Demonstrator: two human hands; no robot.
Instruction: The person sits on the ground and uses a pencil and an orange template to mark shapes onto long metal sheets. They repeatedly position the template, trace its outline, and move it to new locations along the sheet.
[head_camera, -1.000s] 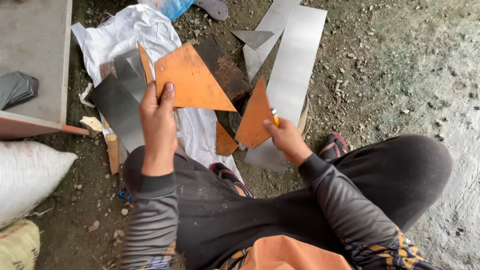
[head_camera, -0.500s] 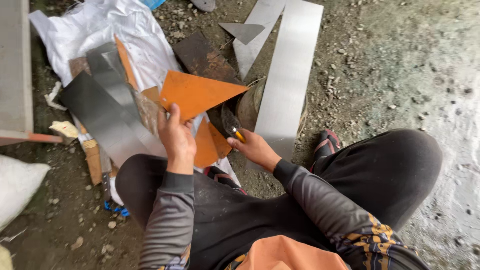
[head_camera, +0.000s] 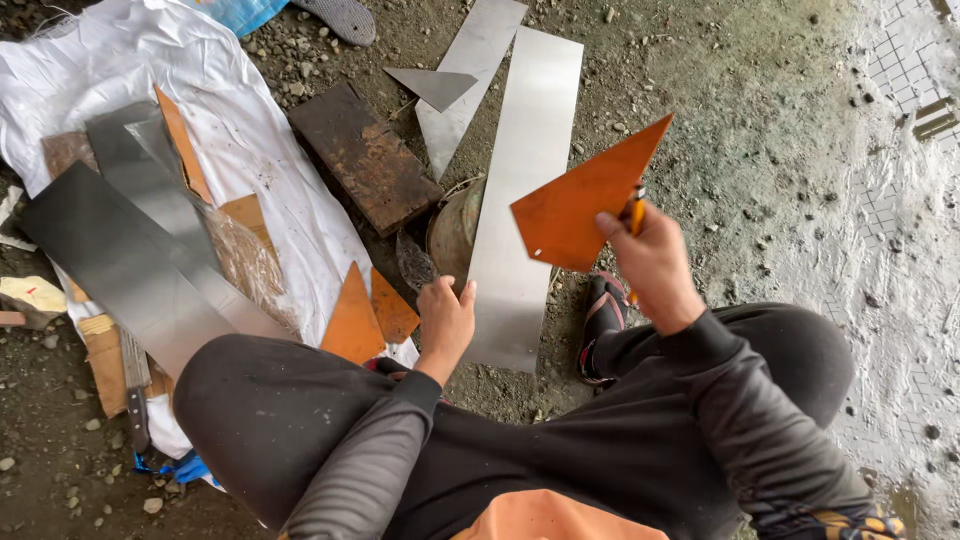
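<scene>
My right hand (head_camera: 650, 262) is raised at the right and holds a rusty orange triangular metal plate (head_camera: 580, 205) by its lower corner, with a yellow pencil (head_camera: 636, 212) held in the same fingers. My left hand (head_camera: 445, 318) is low in the middle with its thumb up. It rests against the left edge of a long shiny metal strip (head_camera: 520, 190) that lies on the ground, and nothing shows in its grasp. Two small orange triangles (head_camera: 355, 320) lie just left of that hand.
Grey metal strips (head_camera: 120, 260) and orange offcuts lie on a white sack (head_camera: 250, 130) at the left. A rusty brown block (head_camera: 365, 158), a round rusty bowl (head_camera: 452, 230), another strip (head_camera: 470, 70) and a small grey triangle (head_camera: 430, 85) lie ahead. My sandal (head_camera: 603, 310) shows below the plate.
The orange plate has passed from my left hand to my right and moved to the right. My left hand has dropped to the edge of the long strip.
</scene>
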